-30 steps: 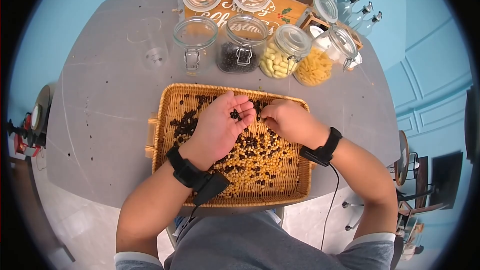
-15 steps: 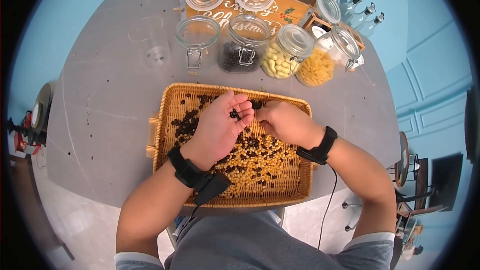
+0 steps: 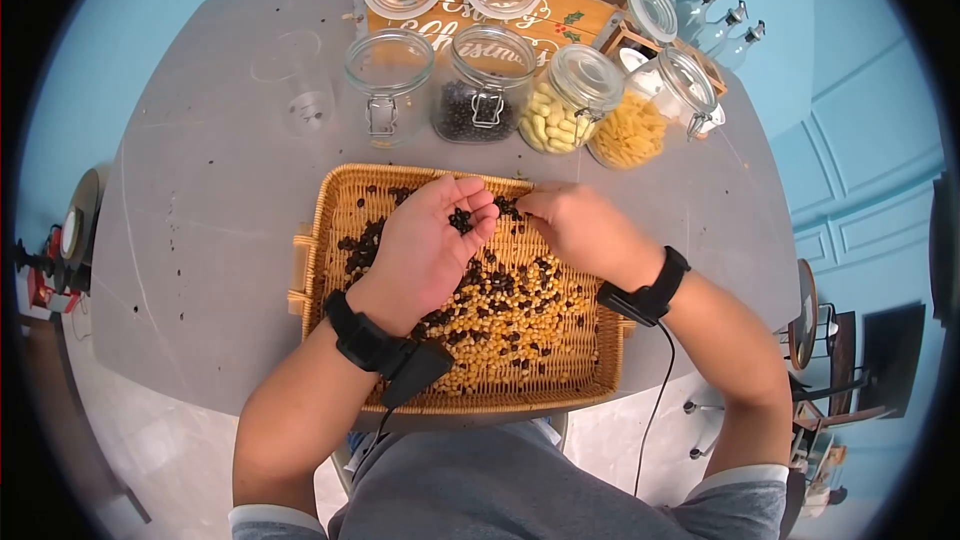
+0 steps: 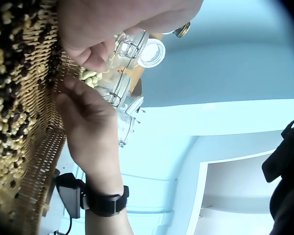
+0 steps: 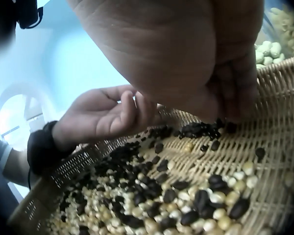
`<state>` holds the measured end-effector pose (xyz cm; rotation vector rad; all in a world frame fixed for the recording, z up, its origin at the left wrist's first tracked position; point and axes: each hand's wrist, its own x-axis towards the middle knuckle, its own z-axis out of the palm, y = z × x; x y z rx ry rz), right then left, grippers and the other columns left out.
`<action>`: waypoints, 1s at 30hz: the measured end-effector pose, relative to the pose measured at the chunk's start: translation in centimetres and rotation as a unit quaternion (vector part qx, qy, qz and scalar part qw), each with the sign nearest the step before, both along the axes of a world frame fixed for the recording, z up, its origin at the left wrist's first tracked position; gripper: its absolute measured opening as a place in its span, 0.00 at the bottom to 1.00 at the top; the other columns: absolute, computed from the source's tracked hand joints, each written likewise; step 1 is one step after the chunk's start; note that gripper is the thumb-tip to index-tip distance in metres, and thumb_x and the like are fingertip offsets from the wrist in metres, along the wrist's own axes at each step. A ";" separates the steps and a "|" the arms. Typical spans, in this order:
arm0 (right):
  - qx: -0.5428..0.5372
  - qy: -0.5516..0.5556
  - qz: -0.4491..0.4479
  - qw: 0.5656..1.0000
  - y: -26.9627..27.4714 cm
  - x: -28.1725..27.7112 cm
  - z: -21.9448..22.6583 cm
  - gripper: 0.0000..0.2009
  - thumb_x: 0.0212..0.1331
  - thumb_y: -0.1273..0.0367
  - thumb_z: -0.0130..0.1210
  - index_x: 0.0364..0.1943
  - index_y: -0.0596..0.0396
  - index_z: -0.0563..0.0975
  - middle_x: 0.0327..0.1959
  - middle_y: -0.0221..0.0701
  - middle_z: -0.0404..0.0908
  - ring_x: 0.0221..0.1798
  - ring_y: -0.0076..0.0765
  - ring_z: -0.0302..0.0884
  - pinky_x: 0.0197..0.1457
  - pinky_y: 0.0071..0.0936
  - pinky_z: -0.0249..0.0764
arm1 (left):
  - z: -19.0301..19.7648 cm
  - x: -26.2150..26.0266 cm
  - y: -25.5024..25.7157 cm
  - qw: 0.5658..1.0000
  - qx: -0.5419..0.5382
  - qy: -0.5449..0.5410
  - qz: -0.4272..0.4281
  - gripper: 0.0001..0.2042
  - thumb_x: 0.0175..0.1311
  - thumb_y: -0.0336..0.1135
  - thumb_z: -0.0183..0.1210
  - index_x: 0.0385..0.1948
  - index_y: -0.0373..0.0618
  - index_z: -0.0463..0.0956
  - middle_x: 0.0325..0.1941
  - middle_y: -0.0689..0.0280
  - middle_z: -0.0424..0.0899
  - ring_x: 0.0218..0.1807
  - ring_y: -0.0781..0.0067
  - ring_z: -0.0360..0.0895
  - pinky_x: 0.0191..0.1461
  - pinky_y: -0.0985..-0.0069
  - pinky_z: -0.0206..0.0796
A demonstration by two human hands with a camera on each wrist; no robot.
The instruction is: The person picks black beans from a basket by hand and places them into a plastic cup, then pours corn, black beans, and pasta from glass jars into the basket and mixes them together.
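Observation:
A wicker basket (image 3: 330, 180) holds yellow corn kernels (image 3: 480, 352) mixed with black beans (image 3: 508, 208). Over its left half my left hand (image 3: 425, 252) is turned palm up, fingers curled round a small heap of black beans (image 3: 460, 221). My right hand (image 3: 580, 225) reaches down inside the far right part of the basket, thumb and fingers bent together right at a cluster of black beans (image 5: 201, 129). Whether a bean sits between its fingertips I cannot tell. In the left wrist view the right hand (image 4: 90, 127) is low beside the basket wall.
Beyond the basket stand an empty clip-top jar (image 3: 388, 90), a jar of black beans (image 3: 480, 105), a jar of peanuts (image 3: 552, 125) and a jar of pasta (image 3: 628, 130). A clear glass (image 3: 308, 108) is at the left. Several glass bottles (image 3: 712, 32) stand far right.
My right hand came in close to the left fingertips, then drew back a little to the black bean cluster by the far rim. The left hand keeps its heap, nearly still.

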<state>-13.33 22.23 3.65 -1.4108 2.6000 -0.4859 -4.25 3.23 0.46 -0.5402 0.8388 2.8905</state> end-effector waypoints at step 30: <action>0.022 0.014 0.110 0.994 0.2 1.4 -0.9 0.04 0.47 0.78 0.58 0.28 0.60 0.78 0.30 0.40 0.77 0.36 0.51 0.78 0.41 0.41 0.75 | -0.4 0.2 0.4 1.000 -0.008 -0.004 -0.007 0.14 0.74 0.38 0.49 0.45 0.35 0.73 0.43 0.62 0.76 0.46 0.69 0.74 0.53 0.72 0.71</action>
